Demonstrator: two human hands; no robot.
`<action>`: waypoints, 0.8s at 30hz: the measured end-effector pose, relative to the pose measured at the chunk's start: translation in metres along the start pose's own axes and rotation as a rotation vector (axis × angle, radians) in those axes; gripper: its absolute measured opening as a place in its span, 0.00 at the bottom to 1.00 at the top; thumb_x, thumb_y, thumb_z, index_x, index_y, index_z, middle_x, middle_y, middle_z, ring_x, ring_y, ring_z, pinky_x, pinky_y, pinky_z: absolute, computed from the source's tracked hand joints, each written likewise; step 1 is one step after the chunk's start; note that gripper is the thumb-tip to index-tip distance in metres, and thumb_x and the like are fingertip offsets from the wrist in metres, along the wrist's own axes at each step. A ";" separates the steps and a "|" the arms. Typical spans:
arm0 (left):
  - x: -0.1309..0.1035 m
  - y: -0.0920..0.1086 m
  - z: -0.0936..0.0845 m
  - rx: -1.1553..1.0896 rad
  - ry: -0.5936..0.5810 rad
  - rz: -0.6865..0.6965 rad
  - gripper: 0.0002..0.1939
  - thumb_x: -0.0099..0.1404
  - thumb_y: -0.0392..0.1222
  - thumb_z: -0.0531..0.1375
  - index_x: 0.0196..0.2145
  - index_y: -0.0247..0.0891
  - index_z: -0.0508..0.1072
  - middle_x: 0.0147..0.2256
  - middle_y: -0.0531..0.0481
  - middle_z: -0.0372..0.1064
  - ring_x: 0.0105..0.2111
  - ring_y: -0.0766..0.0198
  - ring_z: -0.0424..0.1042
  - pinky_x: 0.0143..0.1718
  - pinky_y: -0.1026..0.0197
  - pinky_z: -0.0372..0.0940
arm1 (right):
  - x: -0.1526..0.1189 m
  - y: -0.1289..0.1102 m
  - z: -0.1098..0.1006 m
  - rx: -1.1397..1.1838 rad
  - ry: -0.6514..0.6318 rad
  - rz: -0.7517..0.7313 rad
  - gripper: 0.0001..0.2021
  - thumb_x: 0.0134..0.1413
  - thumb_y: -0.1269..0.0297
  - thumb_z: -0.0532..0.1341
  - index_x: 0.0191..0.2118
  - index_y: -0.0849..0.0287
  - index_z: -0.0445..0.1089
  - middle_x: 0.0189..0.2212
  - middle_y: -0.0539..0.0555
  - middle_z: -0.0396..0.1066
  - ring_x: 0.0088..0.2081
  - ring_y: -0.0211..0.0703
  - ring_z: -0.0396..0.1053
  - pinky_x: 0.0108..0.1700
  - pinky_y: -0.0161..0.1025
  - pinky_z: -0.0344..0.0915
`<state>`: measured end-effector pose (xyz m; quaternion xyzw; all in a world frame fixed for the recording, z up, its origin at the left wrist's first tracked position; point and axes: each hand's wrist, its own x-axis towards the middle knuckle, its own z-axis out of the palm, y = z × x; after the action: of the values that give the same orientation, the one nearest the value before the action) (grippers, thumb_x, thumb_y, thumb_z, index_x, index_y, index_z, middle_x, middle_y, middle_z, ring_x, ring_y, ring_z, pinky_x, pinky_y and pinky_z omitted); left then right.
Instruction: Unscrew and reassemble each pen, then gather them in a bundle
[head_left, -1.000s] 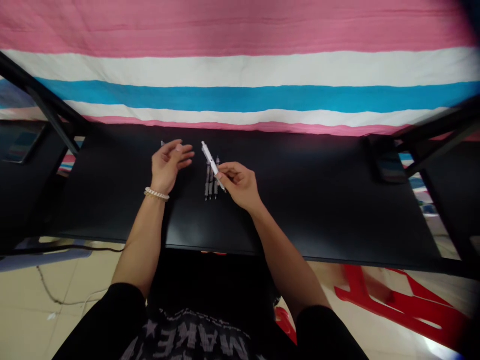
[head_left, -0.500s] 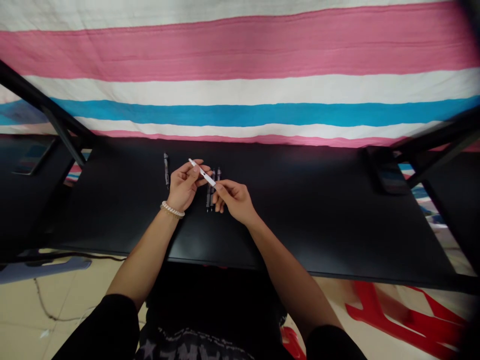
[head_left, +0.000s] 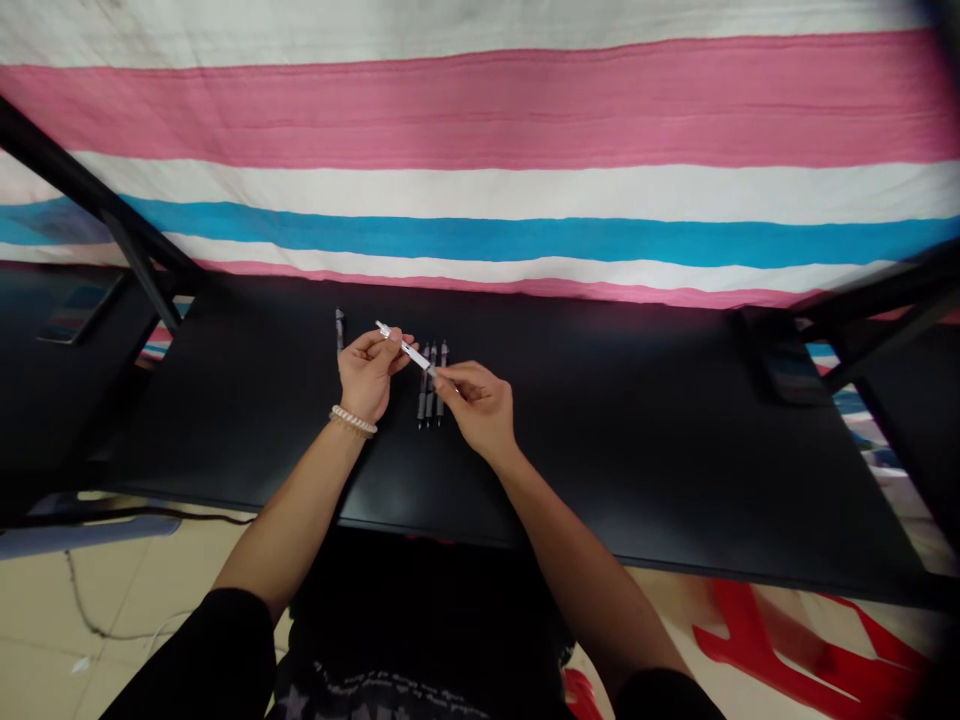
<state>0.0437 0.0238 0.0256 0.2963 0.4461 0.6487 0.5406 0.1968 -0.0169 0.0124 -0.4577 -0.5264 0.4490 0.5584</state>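
Note:
A white pen (head_left: 415,355) slants down to the right between my two hands, above the table. My left hand (head_left: 367,378), with a beaded bracelet (head_left: 352,421) at the wrist, is closed around its upper part. At the lower end, my right hand (head_left: 480,405) pinches the greyish tip section between thumb and fingers; part of that end is hidden. Three dark clear-barrelled pens (head_left: 430,400) lie side by side on the table just beyond and between the hands. Another pen (head_left: 340,328) lies behind my left hand, partly covered by it.
The black table (head_left: 637,430) has dark metal frame bars (head_left: 142,265) at both sides. A striped cloth (head_left: 480,110) hangs along its back edge. A phone-like dark object (head_left: 784,355) is at the right. Below stands a red plastic stool (head_left: 802,650).
My right hand has moved slightly right along the white pen's lower end, showing a grey section there. The three pens behind are less covered. The view has shifted a little.

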 end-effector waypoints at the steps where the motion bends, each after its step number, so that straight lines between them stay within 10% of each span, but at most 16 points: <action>1: 0.000 0.000 0.000 -0.005 0.006 0.003 0.13 0.54 0.45 0.74 0.31 0.37 0.77 0.32 0.48 0.80 0.34 0.64 0.80 0.39 0.62 0.75 | 0.000 0.000 0.000 0.011 0.005 -0.025 0.11 0.53 0.53 0.70 0.38 0.52 0.80 0.39 0.54 0.77 0.38 0.42 0.76 0.39 0.41 0.76; 14: 0.002 0.000 0.000 -0.055 0.034 0.005 0.13 0.54 0.46 0.74 0.30 0.37 0.77 0.32 0.48 0.80 0.34 0.64 0.80 0.39 0.62 0.75 | -0.001 0.002 0.003 0.024 0.023 0.049 0.12 0.59 0.54 0.66 0.44 0.54 0.79 0.30 0.51 0.77 0.27 0.39 0.75 0.33 0.40 0.76; 24: 0.018 -0.005 -0.015 -0.030 0.170 0.037 0.12 0.59 0.46 0.71 0.30 0.37 0.74 0.35 0.48 0.79 0.38 0.64 0.80 0.44 0.61 0.75 | -0.003 -0.008 -0.005 -0.293 0.128 -0.262 0.07 0.61 0.62 0.65 0.40 0.47 0.82 0.38 0.52 0.80 0.40 0.47 0.78 0.47 0.50 0.77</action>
<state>0.0287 0.0374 0.0127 0.2401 0.4750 0.6883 0.4929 0.2017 -0.0212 0.0199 -0.4893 -0.6045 0.2612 0.5718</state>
